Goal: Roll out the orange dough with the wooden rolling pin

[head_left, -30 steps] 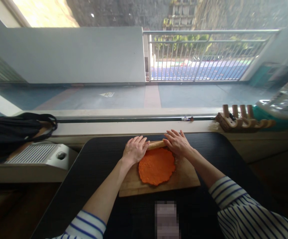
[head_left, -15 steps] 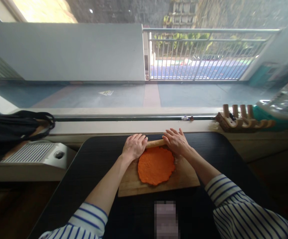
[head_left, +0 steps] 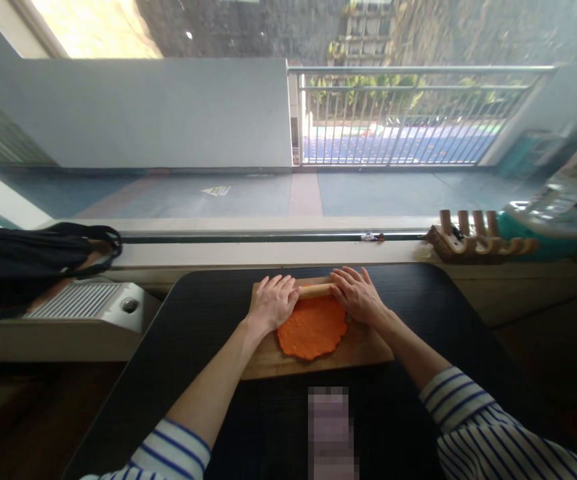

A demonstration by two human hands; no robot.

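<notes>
A flat, roughly round sheet of orange dough point(head_left: 312, 330) lies on a wooden board point(head_left: 268, 365). Across its far part rests a pale wooden rolling pin point(head_left: 315, 291), with a sliver of orange showing beyond it. My left hand point(head_left: 274, 301) is over the pin's left end, fingers pointing away from me. At the other end, my right hand point(head_left: 357, 293) presses down in the same way. Both palms and the pin's ends beneath them are hidden.
The board sits on a black table point(head_left: 198, 320) against a white windowsill point(head_left: 228, 253). A dark bag point(head_left: 33, 257) and a white radiator point(head_left: 88, 307) are at left. On the right sill stand a wooden pegged holder point(head_left: 473, 240) and a teal container point(head_left: 528, 230). A pixelated patch covers something in front.
The rolling pin has come from the dough's far edge a little toward me, onto the dough, with both hands on it. The camera view has shifted slightly.
</notes>
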